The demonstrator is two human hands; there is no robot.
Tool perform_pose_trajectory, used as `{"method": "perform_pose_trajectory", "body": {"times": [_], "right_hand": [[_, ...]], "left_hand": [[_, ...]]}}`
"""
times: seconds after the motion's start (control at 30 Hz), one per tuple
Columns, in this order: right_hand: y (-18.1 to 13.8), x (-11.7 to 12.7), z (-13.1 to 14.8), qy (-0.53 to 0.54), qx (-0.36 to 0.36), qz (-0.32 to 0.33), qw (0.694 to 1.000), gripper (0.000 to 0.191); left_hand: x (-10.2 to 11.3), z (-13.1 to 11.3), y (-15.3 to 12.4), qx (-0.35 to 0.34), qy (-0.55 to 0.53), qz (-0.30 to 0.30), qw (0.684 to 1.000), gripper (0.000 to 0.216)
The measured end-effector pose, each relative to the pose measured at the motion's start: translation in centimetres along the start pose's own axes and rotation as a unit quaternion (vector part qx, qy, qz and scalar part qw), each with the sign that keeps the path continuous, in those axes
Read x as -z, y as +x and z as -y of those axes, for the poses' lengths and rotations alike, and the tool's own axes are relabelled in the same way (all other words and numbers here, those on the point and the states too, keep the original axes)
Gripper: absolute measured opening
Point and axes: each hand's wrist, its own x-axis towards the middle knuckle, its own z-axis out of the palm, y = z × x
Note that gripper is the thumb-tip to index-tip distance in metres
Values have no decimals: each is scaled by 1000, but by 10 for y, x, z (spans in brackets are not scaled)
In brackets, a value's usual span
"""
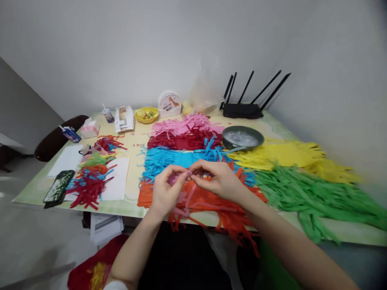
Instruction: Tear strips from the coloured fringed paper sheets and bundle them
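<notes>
My left hand (168, 186) and my right hand (215, 178) meet at the fingertips over the table's front edge. Both pinch a small bunch of pink fringed strips (184, 199), whose loose ends hang below my left hand. What exactly lies between the fingertips is too small to make out. Under my hands lies fringed orange material (205, 198), partly draped over the edge. Just behind it is fringed blue material (169, 157), then dark red (181, 141) and pink (189, 127) layers.
Yellow (281, 155) and green (314, 193) fringed material spreads at right. A dark bowl (242, 137) and a black router (242, 110) stand behind. At left are a phone (59, 186), tied multicoloured tassels (93, 173), drink cartons (71, 134) and a yellow fruit dish (146, 120).
</notes>
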Motion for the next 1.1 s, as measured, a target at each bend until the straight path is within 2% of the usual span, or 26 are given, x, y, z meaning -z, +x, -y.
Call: {"method": "perform_pose_trajectory", "body": {"times": [0.13, 0.2, 0.37, 0.5, 0.67, 0.83, 1.1], "right_hand": [[-6, -13, 10, 166, -45, -9, 985, 5], [-10, -19, 17, 203, -57, -23, 977, 10], [-15, -25, 32, 173, -70, -48, 981, 17], [-17, -29, 38, 201, -79, -72, 974, 20], [-19, -36, 43, 202, -91, -103, 970, 25], [-21, -39, 49, 211, -86, -92, 969, 23], [-24, -46, 45, 140, -65, -109, 982, 21]], "left_hand": [[6, -6, -11, 29, -99, 22, 994, 19], [9, -8, -15, 28, -114, 21, 993, 19], [20, -13, -26, -28, 12, -7, 1000, 14], [27, -17, -33, -83, 120, -22, 989, 7], [31, -16, -38, -64, 93, -19, 993, 10], [34, -15, -41, -42, 63, -9, 997, 13], [39, -19, -39, -85, 152, 22, 984, 10]]}}
